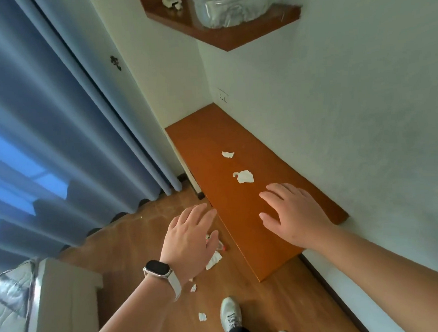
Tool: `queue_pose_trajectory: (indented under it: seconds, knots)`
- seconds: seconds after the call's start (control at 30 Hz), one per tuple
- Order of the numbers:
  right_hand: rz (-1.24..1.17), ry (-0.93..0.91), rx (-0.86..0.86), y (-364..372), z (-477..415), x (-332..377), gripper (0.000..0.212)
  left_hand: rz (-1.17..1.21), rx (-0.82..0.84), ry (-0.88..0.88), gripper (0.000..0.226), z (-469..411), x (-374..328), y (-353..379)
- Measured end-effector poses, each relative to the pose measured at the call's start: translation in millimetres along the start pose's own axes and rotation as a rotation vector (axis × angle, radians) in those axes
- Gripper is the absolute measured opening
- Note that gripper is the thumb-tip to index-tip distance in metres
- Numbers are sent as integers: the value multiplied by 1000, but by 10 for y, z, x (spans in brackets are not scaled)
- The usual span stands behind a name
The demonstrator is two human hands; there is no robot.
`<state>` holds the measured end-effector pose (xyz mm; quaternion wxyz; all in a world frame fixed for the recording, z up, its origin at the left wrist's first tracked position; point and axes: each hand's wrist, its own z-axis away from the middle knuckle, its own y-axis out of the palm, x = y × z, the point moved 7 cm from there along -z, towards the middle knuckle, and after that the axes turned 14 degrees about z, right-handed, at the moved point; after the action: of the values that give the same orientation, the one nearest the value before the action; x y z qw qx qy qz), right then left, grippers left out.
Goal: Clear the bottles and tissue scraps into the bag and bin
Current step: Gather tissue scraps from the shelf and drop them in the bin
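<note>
Two white tissue scraps lie on the orange-brown wooden desk [198, 141]: a small one [227, 154] farther back and a larger one [244, 176] just beyond my right hand [295, 209]. That hand hovers over the desk, fingers spread, holding nothing. My left hand [189, 239], with a watch on the wrist, is open over the floor beside the desk's edge. Under it on the floor lie a tissue scrap [214, 260] and a small red-and-white object [222, 246], partly hidden. More scraps [193, 287] [202, 316] lie nearer my shoes. No bottle, bag or bin shows.
A wall shelf [232, 36] above holds a clear plastic-wrapped bundle [227, 4] and a small crumpled white thing [171, 2]. Blue curtains [41, 126] hang at the left. A mattress and white bed frame [61, 293] stand at the lower left. My shoes [231, 314] are on the wooden floor.
</note>
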<state>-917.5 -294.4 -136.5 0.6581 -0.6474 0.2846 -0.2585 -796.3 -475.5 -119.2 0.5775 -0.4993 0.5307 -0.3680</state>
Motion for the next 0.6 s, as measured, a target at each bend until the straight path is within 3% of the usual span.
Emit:
queue_pose_trajectory:
  seconds: [0.27,0.6]
  knots:
    - [33,119,75,125,-380,-238,58,48,95,96,49,-858,113,222]
    - [23,246,215,526,-1543,-112,53,92,191,192,49,-2066,962,516]
